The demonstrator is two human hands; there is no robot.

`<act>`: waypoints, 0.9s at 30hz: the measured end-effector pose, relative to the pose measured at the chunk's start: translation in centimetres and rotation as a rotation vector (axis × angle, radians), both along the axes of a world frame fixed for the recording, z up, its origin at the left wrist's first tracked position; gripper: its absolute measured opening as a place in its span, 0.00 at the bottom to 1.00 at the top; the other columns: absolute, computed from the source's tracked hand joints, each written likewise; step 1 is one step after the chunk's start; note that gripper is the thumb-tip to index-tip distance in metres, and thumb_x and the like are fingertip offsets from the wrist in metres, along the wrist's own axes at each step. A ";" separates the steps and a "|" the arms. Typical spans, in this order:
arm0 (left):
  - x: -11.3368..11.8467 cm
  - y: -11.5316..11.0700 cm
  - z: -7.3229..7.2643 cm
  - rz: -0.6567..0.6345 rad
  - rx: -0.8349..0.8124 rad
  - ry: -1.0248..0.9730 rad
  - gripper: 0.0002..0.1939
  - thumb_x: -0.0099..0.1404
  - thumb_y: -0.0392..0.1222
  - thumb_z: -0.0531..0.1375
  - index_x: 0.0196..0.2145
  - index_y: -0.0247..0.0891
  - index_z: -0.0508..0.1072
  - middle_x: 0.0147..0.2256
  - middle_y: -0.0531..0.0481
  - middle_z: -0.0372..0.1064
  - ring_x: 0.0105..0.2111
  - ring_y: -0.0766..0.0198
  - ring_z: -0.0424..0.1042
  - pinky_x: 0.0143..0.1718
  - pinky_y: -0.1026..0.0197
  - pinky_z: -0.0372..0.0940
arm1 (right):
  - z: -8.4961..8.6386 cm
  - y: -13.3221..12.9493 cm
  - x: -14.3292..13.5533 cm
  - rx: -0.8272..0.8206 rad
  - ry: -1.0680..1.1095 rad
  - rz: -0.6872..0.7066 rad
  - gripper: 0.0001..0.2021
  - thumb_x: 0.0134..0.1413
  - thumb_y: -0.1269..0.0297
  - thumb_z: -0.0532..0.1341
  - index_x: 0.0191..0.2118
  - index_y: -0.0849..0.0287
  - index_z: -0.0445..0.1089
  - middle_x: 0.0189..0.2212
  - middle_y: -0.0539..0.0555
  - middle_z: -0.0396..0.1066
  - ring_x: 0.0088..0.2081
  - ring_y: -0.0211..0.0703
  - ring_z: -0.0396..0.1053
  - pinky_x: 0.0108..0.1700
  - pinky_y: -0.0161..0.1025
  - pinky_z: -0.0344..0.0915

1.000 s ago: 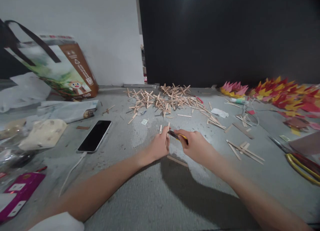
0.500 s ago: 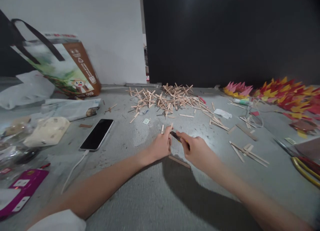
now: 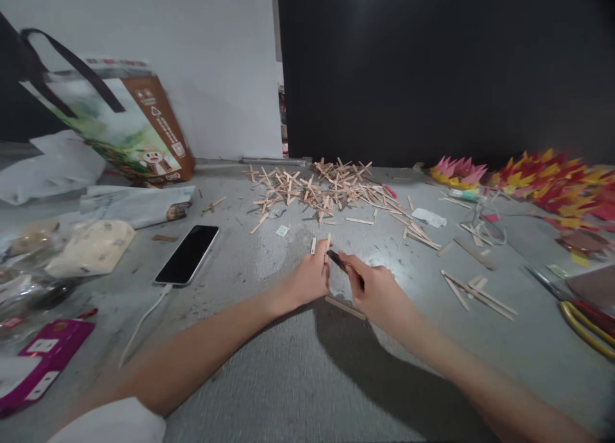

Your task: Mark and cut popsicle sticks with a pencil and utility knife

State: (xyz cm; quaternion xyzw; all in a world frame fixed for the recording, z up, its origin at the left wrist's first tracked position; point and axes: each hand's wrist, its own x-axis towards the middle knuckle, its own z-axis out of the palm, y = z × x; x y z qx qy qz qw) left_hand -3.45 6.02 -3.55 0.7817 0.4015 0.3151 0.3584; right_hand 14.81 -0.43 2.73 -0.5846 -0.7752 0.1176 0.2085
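Observation:
My left hand [image 3: 312, 280] is closed around a small wooden craft stick [image 3: 328, 243], whose tip stands up past the fingers. Closed in my right hand [image 3: 377, 288] is a dark utility knife [image 3: 337, 260] with some yellow on its handle. The knife's front end meets the stick close to my left fingers; the exact contact is too small to make out. A short stick piece [image 3: 313, 246] shows just left of my left fingertips. Below the hands, another craft stick [image 3: 346, 308] lies on the grey table [image 3: 250, 379].
A heap of crossed craft sticks [image 3: 307, 190] lies at the back, with loose sticks [image 3: 478, 292] to the right. Scissors [image 3: 583, 321] rest at the right edge, near red and yellow paper shapes [image 3: 548, 180]. At left are a phone [image 3: 187, 256], a purple case [image 3: 45, 366] and a bag [image 3: 125, 129].
The stick in my left hand shows slightly more of its length above the fingers. Both hands hold nearly the same place; the whole view has shifted a little.

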 end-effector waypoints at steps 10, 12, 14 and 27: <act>-0.1 0.0 0.0 -0.011 -0.025 0.040 0.36 0.62 0.27 0.56 0.67 0.35 0.54 0.28 0.53 0.70 0.26 0.62 0.70 0.29 0.62 0.60 | 2.7 1.9 1.0 -0.039 -0.022 0.097 0.19 0.66 0.73 0.54 0.55 0.54 0.78 0.39 0.58 0.83 0.34 0.45 0.79 0.33 0.36 0.58; 0.0 0.1 -0.2 -0.011 -0.023 0.035 0.35 0.62 0.27 0.56 0.66 0.35 0.55 0.28 0.54 0.69 0.26 0.63 0.70 0.29 0.63 0.60 | 2.6 2.0 1.1 -0.038 -0.007 0.105 0.19 0.66 0.73 0.54 0.54 0.53 0.78 0.41 0.58 0.83 0.36 0.45 0.80 0.34 0.35 0.60; 0.0 0.1 -0.2 -0.014 -0.017 0.028 0.33 0.64 0.28 0.55 0.65 0.35 0.56 0.28 0.54 0.69 0.26 0.63 0.70 0.30 0.63 0.60 | 2.4 1.8 1.1 -0.044 0.005 0.097 0.19 0.67 0.72 0.54 0.55 0.53 0.77 0.42 0.57 0.83 0.35 0.45 0.80 0.34 0.36 0.60; 0.1 -0.7 2.3 -0.101 -0.016 0.072 0.32 0.76 0.36 0.48 0.74 0.46 0.51 0.30 0.54 0.73 0.29 0.65 0.71 0.41 0.63 0.66 | 0.2 -1.5 2.5 -0.078 0.096 0.026 0.21 0.74 0.61 0.52 0.67 0.51 0.67 0.46 0.59 0.83 0.36 0.49 0.82 0.33 0.36 0.66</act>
